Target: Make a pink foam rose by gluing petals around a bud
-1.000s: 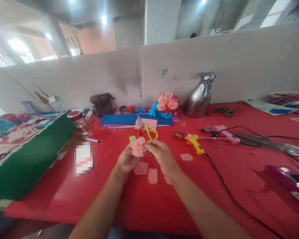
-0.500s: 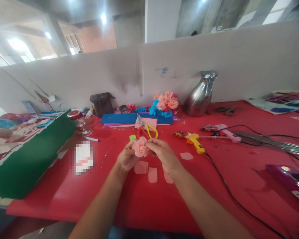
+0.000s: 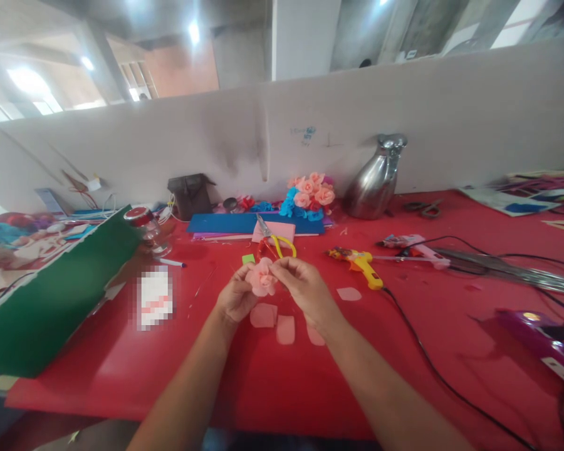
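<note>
A small pink paper flower [image 3: 262, 279] is held above the red table [image 3: 282, 382] between both hands. My left hand [image 3: 235, 299] grips it from below with closed fingers. My right hand [image 3: 301, 288] pinches its right edge with thumb and fingertips. Under the hands lie loose pink petal pieces [image 3: 286, 329], and another petal piece [image 3: 348, 293] lies to the right. Yellow-handled scissors [image 3: 275, 243] rest just beyond the flower on a pink sheet.
A yellow glue gun [image 3: 363, 264] and a pink glue gun [image 3: 416, 245] lie to the right with black cords. A green board [image 3: 51, 294] leans at left. Finished paper flowers [image 3: 310, 195], a steel jug [image 3: 375, 181], blue sheets [image 3: 225, 223] and a glass jar [image 3: 145, 228] stand behind.
Both hands have kept hold of the flower and shifted very slightly; the right fingers have worked along its edge. Another person's hand has appeared at the far left edge.
</note>
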Available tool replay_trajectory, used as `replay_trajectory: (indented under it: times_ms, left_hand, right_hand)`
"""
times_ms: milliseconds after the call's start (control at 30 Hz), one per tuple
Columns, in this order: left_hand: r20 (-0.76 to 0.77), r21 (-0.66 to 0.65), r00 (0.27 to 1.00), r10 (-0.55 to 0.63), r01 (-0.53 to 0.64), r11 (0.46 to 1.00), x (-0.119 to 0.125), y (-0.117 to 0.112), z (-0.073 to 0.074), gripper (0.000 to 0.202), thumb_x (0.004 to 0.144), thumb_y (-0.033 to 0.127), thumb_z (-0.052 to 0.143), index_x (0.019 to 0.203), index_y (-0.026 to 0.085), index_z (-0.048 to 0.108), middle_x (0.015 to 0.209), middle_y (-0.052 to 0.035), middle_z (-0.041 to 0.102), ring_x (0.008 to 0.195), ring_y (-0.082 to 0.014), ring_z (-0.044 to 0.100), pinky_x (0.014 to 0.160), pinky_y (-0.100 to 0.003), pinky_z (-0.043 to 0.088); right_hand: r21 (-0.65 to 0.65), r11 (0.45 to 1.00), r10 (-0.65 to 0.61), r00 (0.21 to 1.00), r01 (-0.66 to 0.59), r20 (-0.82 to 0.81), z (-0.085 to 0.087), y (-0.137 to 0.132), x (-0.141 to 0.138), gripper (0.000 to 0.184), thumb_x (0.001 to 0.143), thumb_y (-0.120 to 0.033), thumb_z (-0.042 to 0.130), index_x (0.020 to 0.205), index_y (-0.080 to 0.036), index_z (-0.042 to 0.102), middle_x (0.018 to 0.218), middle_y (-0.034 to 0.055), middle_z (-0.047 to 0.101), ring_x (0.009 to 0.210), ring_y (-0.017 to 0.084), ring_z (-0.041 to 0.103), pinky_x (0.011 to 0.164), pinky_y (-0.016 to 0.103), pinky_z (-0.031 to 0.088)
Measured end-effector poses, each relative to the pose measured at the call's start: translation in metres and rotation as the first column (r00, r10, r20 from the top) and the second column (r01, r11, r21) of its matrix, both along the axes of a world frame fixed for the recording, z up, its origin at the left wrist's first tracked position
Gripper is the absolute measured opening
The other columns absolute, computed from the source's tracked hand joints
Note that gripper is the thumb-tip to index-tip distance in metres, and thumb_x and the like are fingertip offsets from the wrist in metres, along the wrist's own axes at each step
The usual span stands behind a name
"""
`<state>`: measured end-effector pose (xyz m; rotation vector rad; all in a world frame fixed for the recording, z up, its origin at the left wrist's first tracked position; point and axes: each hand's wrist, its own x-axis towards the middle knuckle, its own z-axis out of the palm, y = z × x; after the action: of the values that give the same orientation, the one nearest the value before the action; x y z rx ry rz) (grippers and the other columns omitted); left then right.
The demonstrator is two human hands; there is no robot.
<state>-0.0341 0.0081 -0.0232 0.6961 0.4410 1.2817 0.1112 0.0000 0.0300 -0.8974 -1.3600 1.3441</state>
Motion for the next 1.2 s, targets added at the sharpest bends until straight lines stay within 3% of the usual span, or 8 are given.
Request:
replay_trajectory:
  times_ms: [133, 233, 367, 467, 600, 800, 967, 1200]
  left_hand:
    - [0.035, -0.013, 0.999, -0.004, 0.004, 1.000, 0.000, 0.001, 0.000, 0.021, 0.058, 0.003, 0.065, 0.074, 0.014, 0.057, 0.077, -0.0021, 0.063, 0.067, -0.0111, 0.058, 0.061, -0.021, 0.044]
    - [0.032, -0.025, 0.999, 0.010, -0.009, 1.000, -0.001, 0.001, -0.001, 0.023, 0.057, 0.003, 0.066, 0.075, 0.013, 0.057, 0.076, -0.0016, 0.063, 0.067, -0.0116, 0.059, 0.061, -0.022, 0.045]
    - [0.008, -0.011, 1.000, -0.004, 0.004, 1.000, -0.001, 0.001, -0.002, 0.025, 0.056, 0.002, 0.066, 0.077, 0.014, 0.058, 0.076, -0.0016, 0.064, 0.068, -0.0126, 0.060, 0.062, -0.024, 0.046]
    - [-0.016, 0.031, 1.000, -0.023, 0.024, 0.999, 0.000, 0.000, 0.000, 0.022, 0.057, 0.001, 0.064, 0.075, 0.014, 0.059, 0.075, -0.0024, 0.065, 0.065, -0.0119, 0.060, 0.061, -0.023, 0.046]
    - [-0.024, 0.052, 0.999, -0.031, 0.033, 0.998, 0.000, -0.001, 0.001, 0.020, 0.058, 0.001, 0.062, 0.073, 0.014, 0.059, 0.072, -0.0024, 0.065, 0.062, -0.0117, 0.060, 0.060, -0.023, 0.046]
    - [-0.011, 0.046, 1.000, -0.029, 0.029, 0.999, 0.000, 0.000, -0.001, 0.021, 0.058, 0.000, 0.062, 0.073, 0.014, 0.059, 0.073, -0.0019, 0.064, 0.062, -0.0115, 0.059, 0.060, -0.022, 0.045]
    - [-0.007, 0.008, 1.000, -0.007, 0.008, 1.000, 0.000, 0.000, -0.001, 0.024, 0.055, 0.000, 0.064, 0.073, 0.015, 0.058, 0.076, -0.0020, 0.065, 0.067, -0.0127, 0.061, 0.062, -0.023, 0.046]
    - [-0.015, 0.012, 1.000, -0.007, 0.007, 1.000, 0.001, 0.000, 0.000, 0.021, 0.056, -0.001, 0.064, 0.069, 0.014, 0.057, 0.073, -0.0008, 0.064, 0.061, -0.0090, 0.059, 0.058, -0.019, 0.045]
  right_hand:
    - [0.037, 0.998, -0.042, 0.999, 0.042, -0.006, -0.001, 0.001, 0.001, 0.018, 0.078, -0.038, 0.060, 0.078, -0.019, 0.060, 0.070, -0.0017, 0.061, 0.063, 0.011, 0.055, 0.058, 0.023, 0.041]
    - [-0.004, 0.997, -0.073, 0.997, 0.073, 0.009, 0.000, 0.002, 0.002, 0.024, 0.078, -0.042, 0.058, 0.071, -0.019, 0.058, 0.063, -0.0015, 0.059, 0.058, 0.011, 0.053, 0.055, 0.023, 0.038]
    - [-0.084, 0.996, 0.041, 0.996, -0.034, 0.082, 0.005, 0.001, 0.003, 0.037, 0.081, -0.045, 0.051, 0.056, -0.018, 0.056, 0.055, -0.0007, 0.056, 0.054, 0.011, 0.049, 0.054, 0.025, 0.036]
    - [-0.076, 0.996, 0.054, 0.996, -0.049, 0.072, 0.007, -0.001, 0.002, 0.032, 0.080, -0.039, 0.053, 0.057, -0.018, 0.057, 0.056, -0.0020, 0.056, 0.056, 0.010, 0.048, 0.057, 0.025, 0.036]
    - [0.006, 0.999, -0.046, 0.993, 0.046, 0.113, 0.004, -0.001, 0.002, 0.017, 0.076, -0.032, 0.059, 0.066, -0.019, 0.060, 0.063, -0.0025, 0.059, 0.061, 0.011, 0.051, 0.061, 0.024, 0.037]
    - [0.055, 0.996, -0.079, 0.990, 0.073, 0.117, 0.002, 0.001, 0.003, 0.020, 0.077, -0.038, 0.058, 0.073, -0.018, 0.061, 0.069, 0.0000, 0.061, 0.064, 0.013, 0.053, 0.060, 0.025, 0.039]
    - [-0.003, 1.000, 0.023, 0.988, -0.023, 0.151, 0.008, -0.001, 0.005, 0.035, 0.083, -0.040, 0.048, 0.055, -0.018, 0.052, 0.055, -0.0016, 0.055, 0.055, 0.011, 0.048, 0.057, 0.025, 0.036]
    - [0.031, 0.999, -0.023, 0.983, 0.017, 0.180, 0.009, -0.002, 0.005, 0.015, 0.074, -0.030, 0.058, 0.065, -0.018, 0.058, 0.062, -0.0024, 0.058, 0.059, 0.011, 0.051, 0.059, 0.025, 0.038]
